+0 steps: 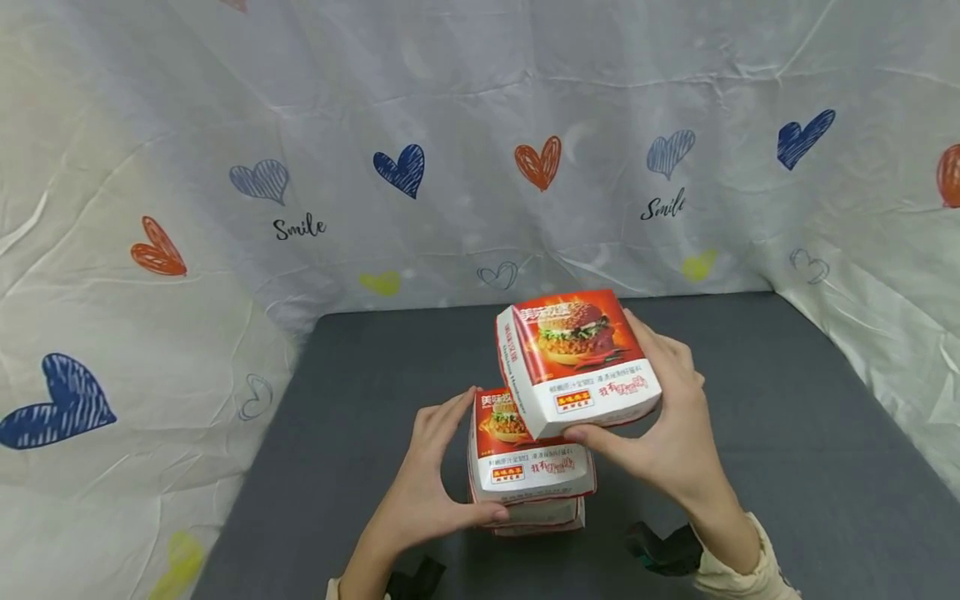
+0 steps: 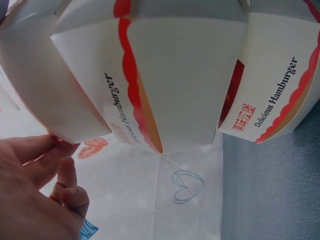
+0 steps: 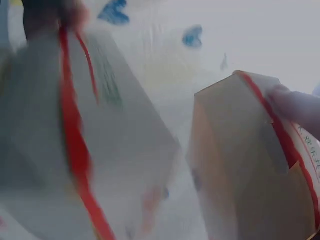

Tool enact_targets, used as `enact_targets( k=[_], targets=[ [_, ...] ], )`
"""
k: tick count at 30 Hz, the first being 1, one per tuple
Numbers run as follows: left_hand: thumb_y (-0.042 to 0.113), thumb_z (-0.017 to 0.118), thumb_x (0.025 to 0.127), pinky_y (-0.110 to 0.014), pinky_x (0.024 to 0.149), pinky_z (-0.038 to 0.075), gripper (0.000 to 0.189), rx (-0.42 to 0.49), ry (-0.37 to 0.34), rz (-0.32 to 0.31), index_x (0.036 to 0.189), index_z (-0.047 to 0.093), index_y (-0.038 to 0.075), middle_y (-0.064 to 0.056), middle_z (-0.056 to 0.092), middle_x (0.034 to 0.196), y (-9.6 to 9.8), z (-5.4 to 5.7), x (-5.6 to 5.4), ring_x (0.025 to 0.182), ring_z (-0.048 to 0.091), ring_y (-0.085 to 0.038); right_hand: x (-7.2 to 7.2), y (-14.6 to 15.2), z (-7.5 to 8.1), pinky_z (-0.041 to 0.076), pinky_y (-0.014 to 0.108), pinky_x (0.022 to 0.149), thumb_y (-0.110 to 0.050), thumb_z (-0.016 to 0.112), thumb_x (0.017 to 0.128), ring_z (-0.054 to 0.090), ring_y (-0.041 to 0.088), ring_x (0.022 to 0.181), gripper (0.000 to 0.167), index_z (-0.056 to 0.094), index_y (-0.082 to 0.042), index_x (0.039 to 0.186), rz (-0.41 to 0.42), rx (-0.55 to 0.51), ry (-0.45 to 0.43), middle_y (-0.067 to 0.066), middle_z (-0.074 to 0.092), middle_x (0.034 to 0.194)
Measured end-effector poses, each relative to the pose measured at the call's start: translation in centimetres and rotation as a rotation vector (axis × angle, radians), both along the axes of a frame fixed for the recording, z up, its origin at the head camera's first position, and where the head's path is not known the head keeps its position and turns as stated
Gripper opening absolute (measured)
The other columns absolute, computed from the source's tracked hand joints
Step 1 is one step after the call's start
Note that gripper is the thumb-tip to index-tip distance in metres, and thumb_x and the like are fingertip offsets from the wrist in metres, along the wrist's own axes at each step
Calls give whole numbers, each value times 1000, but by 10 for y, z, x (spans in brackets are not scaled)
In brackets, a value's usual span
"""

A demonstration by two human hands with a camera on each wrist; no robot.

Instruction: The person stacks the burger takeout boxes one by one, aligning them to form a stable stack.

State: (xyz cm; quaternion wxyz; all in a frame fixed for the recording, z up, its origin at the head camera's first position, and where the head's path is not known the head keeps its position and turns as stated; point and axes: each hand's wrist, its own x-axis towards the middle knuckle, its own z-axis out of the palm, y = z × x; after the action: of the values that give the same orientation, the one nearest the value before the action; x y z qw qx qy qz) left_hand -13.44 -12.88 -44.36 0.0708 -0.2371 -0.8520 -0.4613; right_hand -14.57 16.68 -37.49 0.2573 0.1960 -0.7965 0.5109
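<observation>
My right hand [image 1: 675,433] holds a red-and-white hamburger box [image 1: 581,367] by its right side, thumb at the near edge. This box is tilted and overlaps the far right part of another hamburger box [image 1: 536,475] below it. My left hand [image 1: 427,483] grips that second box from the left, thumb at the near edge and fingers at the far left corner. Under it, a third box [image 1: 546,515] shows only its near side. In the left wrist view, white box sides [image 2: 190,85] stand close to my fingers [image 2: 37,155]. The right wrist view is blurred.
A dark grey tabletop [image 1: 360,367] lies under the boxes. White cloth [image 1: 465,83] printed with hearts and "Smile" hangs behind it and along both sides. Dark straps [image 1: 663,550] sit near the wrists, below cream sleeves [image 1: 742,575].
</observation>
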Motion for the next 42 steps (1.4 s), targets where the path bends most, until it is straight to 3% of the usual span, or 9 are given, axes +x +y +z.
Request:
enact_targets(
  k=[6, 11, 17, 25, 36, 42],
  targets=[
    [37, 103, 66, -65, 101, 42, 125, 9, 44, -10, 168, 32, 28, 0, 44, 163, 0, -2, -2, 133, 34, -20, 15, -22, -7, 19, 55, 92, -43, 104, 60, 42, 25, 130, 120, 46, -22, 162, -17, 91, -29, 5, 55, 157],
    [38, 103, 65, -63, 100, 45, 122, -1, 92, -6, 166, 37, 24, -2, 49, 159, -2, -4, -5, 131, 37, -20, 21, -35, -13, 20, 52, 90, -61, 98, 64, 47, 25, 123, 117, 47, -18, 161, -83, 143, -23, 5, 56, 156],
    [39, 103, 64, -62, 99, 45, 121, -13, 93, -8, 165, 38, 24, -1, 49, 159, -3, -4, -6, 129, 37, -21, 26, -45, -15, 21, 53, 89, -76, 89, 66, 50, 29, 119, 118, 50, -13, 158, -177, 189, 11, 9, 59, 151],
    [39, 103, 66, -64, 100, 43, 118, 1, 90, -40, 165, 39, 28, 2, 46, 162, -3, -5, -8, 130, 36, -19, 31, -54, -13, 22, 53, 89, -78, 89, 64, 50, 29, 118, 120, 51, -13, 157, -225, 218, 62, 8, 62, 147],
    [42, 101, 67, -66, 102, 42, 114, 14, 79, -64, 163, 42, 27, 0, 44, 164, -4, -1, -7, 135, 34, -21, 30, -52, -12, 23, 51, 85, -79, 87, 66, 51, 31, 117, 118, 53, -11, 155, -225, 200, 108, 11, 61, 148],
    [46, 101, 68, -64, 99, 42, 116, 9, 92, -74, 164, 40, 26, 1, 44, 164, -4, -5, -8, 132, 35, -21, 31, -51, -13, 23, 51, 85, -79, 86, 66, 51, 30, 117, 117, 51, -13, 156, -204, 191, 102, 9, 60, 149]
  ],
)
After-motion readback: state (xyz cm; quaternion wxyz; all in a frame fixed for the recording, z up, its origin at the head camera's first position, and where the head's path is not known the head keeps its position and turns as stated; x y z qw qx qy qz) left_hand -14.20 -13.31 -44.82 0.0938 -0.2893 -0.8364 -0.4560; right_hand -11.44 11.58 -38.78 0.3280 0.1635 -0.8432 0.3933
